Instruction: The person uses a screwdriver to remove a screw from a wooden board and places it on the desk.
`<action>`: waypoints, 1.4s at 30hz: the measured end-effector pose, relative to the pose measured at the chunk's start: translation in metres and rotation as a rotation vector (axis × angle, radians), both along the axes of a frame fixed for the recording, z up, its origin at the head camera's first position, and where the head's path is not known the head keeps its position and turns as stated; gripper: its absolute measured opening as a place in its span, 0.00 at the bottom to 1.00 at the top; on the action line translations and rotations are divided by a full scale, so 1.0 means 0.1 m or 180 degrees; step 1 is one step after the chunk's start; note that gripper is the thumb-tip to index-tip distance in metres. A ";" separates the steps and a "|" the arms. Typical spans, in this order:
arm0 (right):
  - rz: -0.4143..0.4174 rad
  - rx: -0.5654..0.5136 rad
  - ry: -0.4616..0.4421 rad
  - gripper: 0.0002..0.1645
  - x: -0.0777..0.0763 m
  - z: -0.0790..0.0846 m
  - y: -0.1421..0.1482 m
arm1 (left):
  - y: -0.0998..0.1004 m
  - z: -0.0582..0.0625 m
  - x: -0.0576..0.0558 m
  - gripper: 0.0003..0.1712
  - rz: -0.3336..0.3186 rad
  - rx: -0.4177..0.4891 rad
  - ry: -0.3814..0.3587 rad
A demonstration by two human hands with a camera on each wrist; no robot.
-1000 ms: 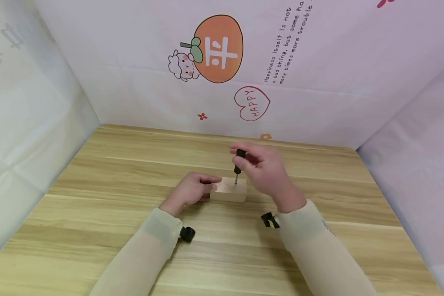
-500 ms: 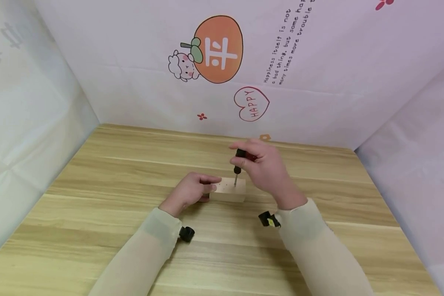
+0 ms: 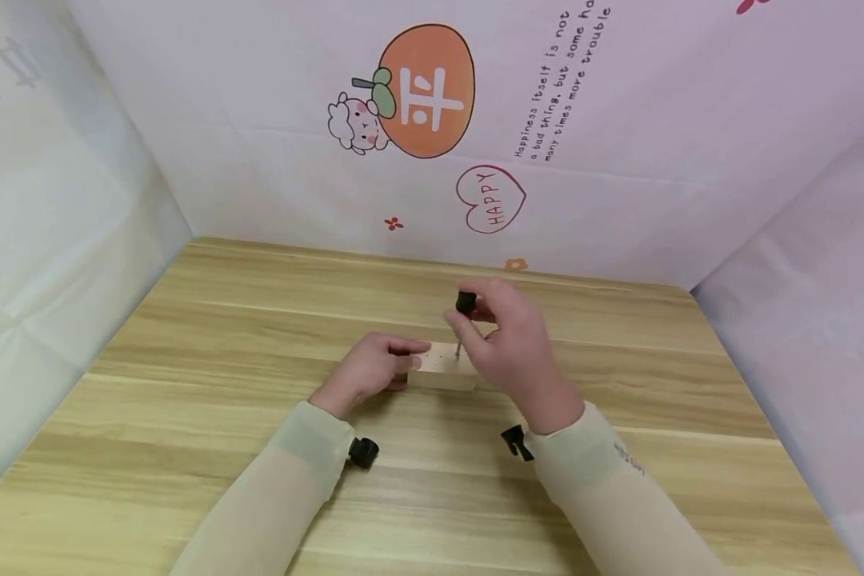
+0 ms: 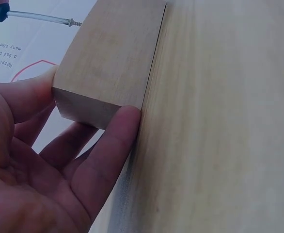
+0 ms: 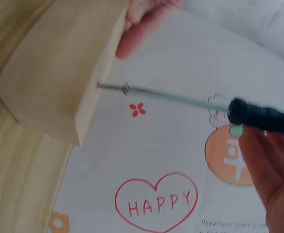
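Note:
A pale wooden block (image 3: 441, 381) lies on the table, with several small dark holes in its top face. My left hand (image 3: 370, 368) grips its left end, thumb on the top and fingers round the end and sides. In the right wrist view a screw (image 5: 112, 88) stands upright from the block's top, most of its thread showing. The tip of a screwdriver (image 5: 260, 115) with a dark handle meets the screw's head. My right hand (image 3: 511, 344) pinches that handle between thumb and fingers, above the block's right part, and hides its lower portion in the head view.
The wood-grain table (image 3: 432, 496) runs back to a printed white cloth (image 3: 274, 176) behind it. More white cloth hangs on both sides. Small black cameras (image 3: 364, 453) are strapped at both wrists, over light sleeves.
My right hand has shifted slightly down and turned about the screwdriver, now covering more of its handle. The screwdriver stays over the same spot. My left hand and the block keep their place.

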State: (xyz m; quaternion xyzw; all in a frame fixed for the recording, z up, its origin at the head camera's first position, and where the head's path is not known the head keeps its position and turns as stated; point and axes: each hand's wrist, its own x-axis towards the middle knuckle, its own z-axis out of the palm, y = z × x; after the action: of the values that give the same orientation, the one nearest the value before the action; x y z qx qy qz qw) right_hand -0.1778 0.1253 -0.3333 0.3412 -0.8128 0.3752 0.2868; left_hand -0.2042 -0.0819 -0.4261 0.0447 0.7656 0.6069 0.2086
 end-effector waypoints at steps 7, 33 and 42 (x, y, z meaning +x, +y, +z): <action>-0.0222 -0.0308 0.0053 0.22 0.01 -0.05 -0.10 | 0.00 -0.01 -0.01 0.15 -0.0036 -0.0008 0.0026; -0.0163 -0.0156 -0.0109 0.20 -0.01 0.09 -0.02 | 0.00 0.04 0.02 0.15 -0.0017 0.0002 0.0057; 0.0742 -0.0573 -0.0989 0.17 -0.19 0.11 0.16 | 0.00 0.05 0.03 0.15 -0.0005 -0.0008 0.0030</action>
State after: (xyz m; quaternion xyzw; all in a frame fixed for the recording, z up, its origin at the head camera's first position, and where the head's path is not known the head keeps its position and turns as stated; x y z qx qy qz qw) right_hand -0.1968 0.1415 -0.3222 0.3439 -0.7654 0.5250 0.1421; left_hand -0.2014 -0.0820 -0.4212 0.0479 0.7673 0.6055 0.2055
